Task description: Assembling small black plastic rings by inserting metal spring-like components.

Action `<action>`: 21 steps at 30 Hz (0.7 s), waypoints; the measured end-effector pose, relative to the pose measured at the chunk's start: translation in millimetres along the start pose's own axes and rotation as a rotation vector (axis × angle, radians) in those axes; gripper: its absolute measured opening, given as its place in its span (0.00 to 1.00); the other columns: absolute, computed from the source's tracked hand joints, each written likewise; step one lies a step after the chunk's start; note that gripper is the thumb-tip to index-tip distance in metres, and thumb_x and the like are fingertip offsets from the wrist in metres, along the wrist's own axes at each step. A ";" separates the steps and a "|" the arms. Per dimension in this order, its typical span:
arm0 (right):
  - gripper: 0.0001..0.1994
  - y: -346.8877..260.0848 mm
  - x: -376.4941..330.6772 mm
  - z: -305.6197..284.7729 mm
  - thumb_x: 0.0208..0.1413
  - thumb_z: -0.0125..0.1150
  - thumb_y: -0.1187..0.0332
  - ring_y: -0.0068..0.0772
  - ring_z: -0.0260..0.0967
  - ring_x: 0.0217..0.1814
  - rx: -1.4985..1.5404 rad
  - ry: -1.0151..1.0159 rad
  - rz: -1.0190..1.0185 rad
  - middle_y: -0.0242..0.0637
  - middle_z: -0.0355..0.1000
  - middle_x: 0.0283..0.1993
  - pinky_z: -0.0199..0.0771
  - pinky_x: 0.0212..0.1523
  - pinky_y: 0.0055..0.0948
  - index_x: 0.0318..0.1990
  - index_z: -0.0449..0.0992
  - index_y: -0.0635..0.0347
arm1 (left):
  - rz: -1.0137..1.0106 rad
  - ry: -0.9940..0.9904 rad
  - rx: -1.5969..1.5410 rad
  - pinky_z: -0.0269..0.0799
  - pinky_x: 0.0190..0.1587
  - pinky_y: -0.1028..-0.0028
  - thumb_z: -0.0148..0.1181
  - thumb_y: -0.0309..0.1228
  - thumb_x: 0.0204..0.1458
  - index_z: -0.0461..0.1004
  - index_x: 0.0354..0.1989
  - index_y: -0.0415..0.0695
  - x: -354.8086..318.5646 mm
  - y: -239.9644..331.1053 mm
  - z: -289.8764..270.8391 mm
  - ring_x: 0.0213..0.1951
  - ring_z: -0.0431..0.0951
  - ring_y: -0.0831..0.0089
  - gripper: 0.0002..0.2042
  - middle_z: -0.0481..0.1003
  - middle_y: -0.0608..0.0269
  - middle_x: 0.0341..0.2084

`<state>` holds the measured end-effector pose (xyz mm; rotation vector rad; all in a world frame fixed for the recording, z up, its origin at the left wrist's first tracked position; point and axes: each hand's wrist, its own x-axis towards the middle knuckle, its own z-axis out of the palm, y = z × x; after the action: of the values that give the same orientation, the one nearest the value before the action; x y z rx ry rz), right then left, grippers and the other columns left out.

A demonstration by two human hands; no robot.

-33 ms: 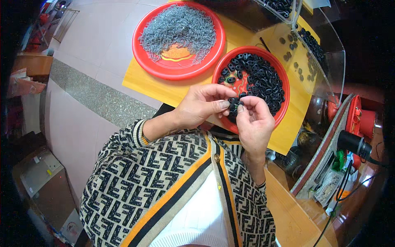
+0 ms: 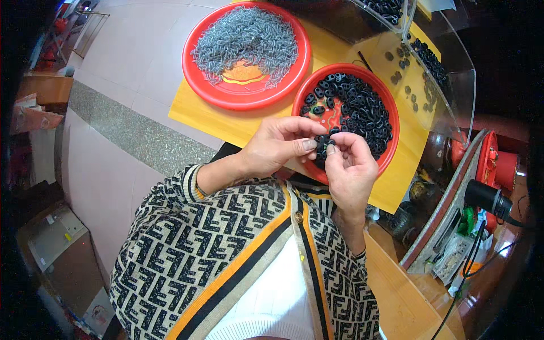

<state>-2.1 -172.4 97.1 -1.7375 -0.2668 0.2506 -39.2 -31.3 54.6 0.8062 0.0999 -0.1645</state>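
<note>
My left hand point(image 2: 277, 148) and my right hand point(image 2: 350, 167) meet over the near edge of a red bowl point(image 2: 395, 136). Together their fingertips pinch a small black ring-shaped part point(image 2: 321, 141). The bowl is heaped with many similar black rings point(image 2: 362, 107). Further left stands a larger red tray point(image 2: 238, 101) holding a pile of small grey metal pieces point(image 2: 246, 39). Both dishes rest on a yellow sheet point(image 2: 198, 116). My patterned black-and-cream sleeves fill the lower middle.
A clear plastic panel point(image 2: 453, 85) with loose black parts behind it rises at the right. Below it are a black cylindrical device point(image 2: 484, 195), a red object point(image 2: 498, 164) and cables. A wooden surface point(image 2: 396, 289) lies under my right arm. Tiled floor and a box point(image 2: 56, 238) lie left.
</note>
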 end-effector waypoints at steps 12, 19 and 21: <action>0.05 -5.0 0.6 -3.4 0.49 0.52 0.79 0.09 0.61 0.24 0.154 -0.102 0.167 0.26 0.67 0.27 0.61 0.22 0.09 0.35 0.69 0.66 | 0.137 -0.044 0.128 0.70 0.37 0.81 0.56 0.18 0.45 0.69 0.42 0.35 -1.2 -0.7 -1.5 0.35 0.71 0.80 0.13 0.71 0.64 0.32; 0.06 7.0 9.3 -10.8 0.48 0.54 0.78 0.10 0.61 0.21 0.354 -0.184 0.224 0.27 0.68 0.24 0.60 0.20 0.09 0.35 0.71 0.66 | 0.126 -0.037 0.183 0.70 0.37 0.81 0.55 0.19 0.45 0.69 0.42 0.35 -2.5 4.4 -2.7 0.36 0.72 0.79 0.13 0.72 0.62 0.33; 0.06 8.9 9.8 -11.8 0.48 0.54 0.78 0.09 0.61 0.21 0.430 -0.212 0.242 0.27 0.68 0.23 0.60 0.19 0.08 0.35 0.72 0.66 | 0.094 -0.035 0.160 0.70 0.37 0.81 0.55 0.19 0.46 0.69 0.41 0.35 -2.0 5.9 -2.0 0.35 0.72 0.79 0.12 0.72 0.62 0.33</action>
<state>11.3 -181.8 90.3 -1.3140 -0.1414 0.6250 -40.1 -25.7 57.6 0.9652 0.0155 -0.0981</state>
